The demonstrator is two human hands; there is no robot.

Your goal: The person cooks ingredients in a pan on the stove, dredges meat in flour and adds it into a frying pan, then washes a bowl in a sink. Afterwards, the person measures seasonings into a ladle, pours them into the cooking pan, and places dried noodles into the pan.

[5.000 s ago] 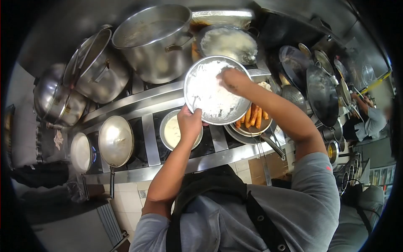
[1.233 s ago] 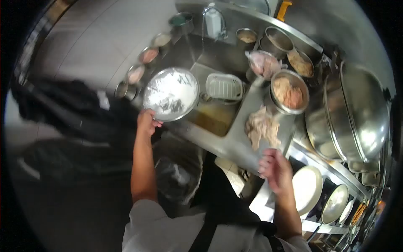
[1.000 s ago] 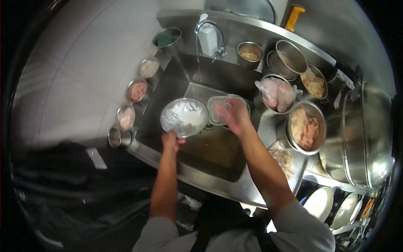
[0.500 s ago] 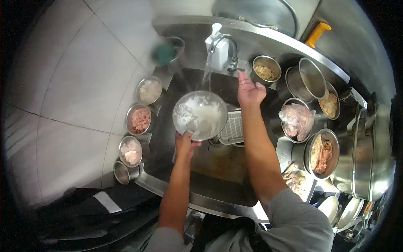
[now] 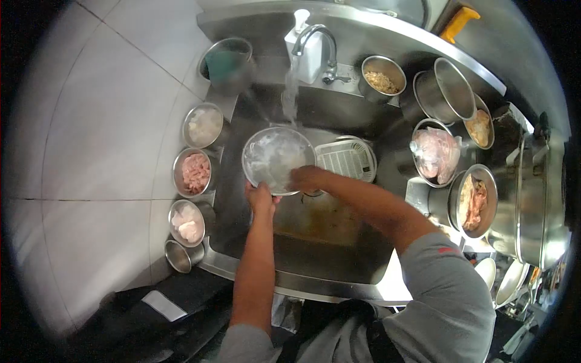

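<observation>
My left hand (image 5: 261,198) grips the near rim of a round metal bowl (image 5: 246,148), thumb over the edge. The bowl is held over the sink and has cloudy, whitish water in it. My right hand (image 5: 307,179) reaches over the bowl's right side, its fingers down inside and hard to make out. Behind the bowl, water (image 5: 290,91) runs from the curved faucet (image 5: 331,45) and falls close to the bowl's far edge.
A white plastic basket (image 5: 345,158) lies in the sink (image 5: 242,242). Metal bowls of pale and pink meat (image 5: 195,172) line the left ledge. Several pots, one with bagged meat (image 5: 437,154), crowd the right. A white pump bottle (image 5: 310,60) stands behind the faucet.
My right hand has come down from beside the faucet handle into the bowl. My left hand still holds the bowl. The white contents look thinner and more watery, and the view has shifted slightly.
</observation>
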